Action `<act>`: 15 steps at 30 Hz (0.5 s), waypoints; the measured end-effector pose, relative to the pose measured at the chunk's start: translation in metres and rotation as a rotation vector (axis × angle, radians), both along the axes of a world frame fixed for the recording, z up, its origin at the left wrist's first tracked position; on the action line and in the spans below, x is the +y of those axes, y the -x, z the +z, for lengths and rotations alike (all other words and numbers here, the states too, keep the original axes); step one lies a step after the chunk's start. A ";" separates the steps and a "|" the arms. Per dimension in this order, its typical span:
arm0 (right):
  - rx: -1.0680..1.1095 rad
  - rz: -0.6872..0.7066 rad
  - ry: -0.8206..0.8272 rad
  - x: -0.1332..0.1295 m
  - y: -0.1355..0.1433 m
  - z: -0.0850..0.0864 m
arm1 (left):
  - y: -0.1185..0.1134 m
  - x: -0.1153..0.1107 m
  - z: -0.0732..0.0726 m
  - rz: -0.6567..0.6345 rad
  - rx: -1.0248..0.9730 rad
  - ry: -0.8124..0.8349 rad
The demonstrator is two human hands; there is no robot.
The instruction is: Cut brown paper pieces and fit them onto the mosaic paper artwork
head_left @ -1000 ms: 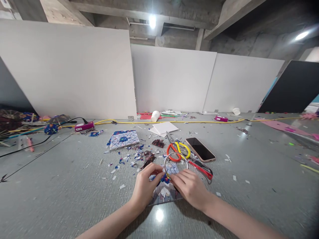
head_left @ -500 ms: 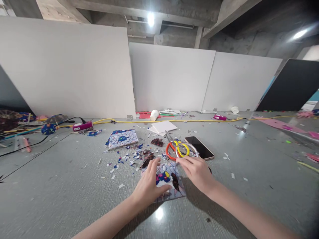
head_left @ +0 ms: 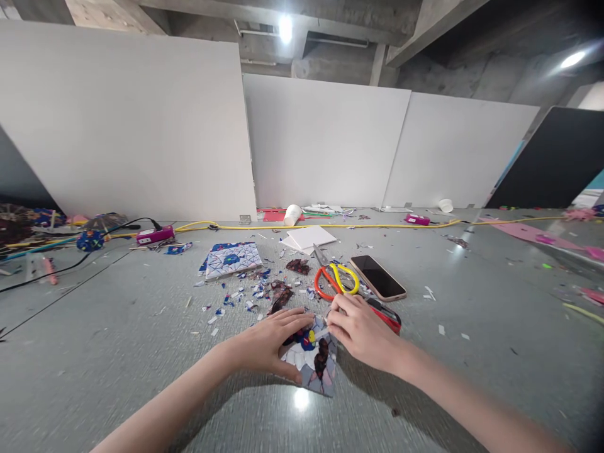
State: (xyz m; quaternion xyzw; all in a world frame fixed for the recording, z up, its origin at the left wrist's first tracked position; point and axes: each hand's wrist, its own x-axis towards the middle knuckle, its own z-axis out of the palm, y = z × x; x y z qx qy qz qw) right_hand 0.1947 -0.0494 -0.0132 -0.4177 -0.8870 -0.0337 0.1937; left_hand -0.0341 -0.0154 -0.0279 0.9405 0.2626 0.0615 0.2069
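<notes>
A small square collage panel (head_left: 302, 362) lies on the grey tabletop, covered in pale grey-blue patches with blue, yellow and dark brown scraps. My left hand (head_left: 271, 343) rests over its left side, thumb and fingers spread. At its upper right corner is my right hand (head_left: 361, 330), fingers closed in a pinch; what they hold is mostly hidden. Just beyond lie scissors (head_left: 337, 280) with one orange and one yellow handle loop. A red and black tool (head_left: 385, 314), partly covered, sits beside my right hand. Brown and blue scraps (head_left: 279, 294) are scattered behind the panel.
A phone (head_left: 379, 277) lies right of the scissors. Farther back are a second patterned panel (head_left: 233, 260), white square boards (head_left: 311, 238), a tipped paper cup (head_left: 292, 215), a yellow cable (head_left: 330, 226) and a purple power strip (head_left: 155, 236). White partitions (head_left: 325, 145) stand behind.
My right hand has drawn back from the scissors to the panel's corner; the pale ring seen at its fingertips is now largely hidden. My left hand has turned flatter, and the panel is rotated.
</notes>
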 end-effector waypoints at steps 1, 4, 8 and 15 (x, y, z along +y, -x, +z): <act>0.015 0.000 0.016 -0.001 0.001 -0.001 | 0.001 0.000 0.000 -0.007 0.005 0.006; 0.067 0.013 0.078 -0.005 0.004 -0.003 | 0.002 0.000 0.001 -0.021 0.007 0.019; 0.140 -0.006 0.140 -0.006 0.008 -0.011 | 0.001 0.000 0.003 -0.030 -0.020 0.021; 0.213 -0.075 0.233 -0.005 0.011 -0.028 | 0.002 0.002 -0.003 -0.039 -0.021 0.002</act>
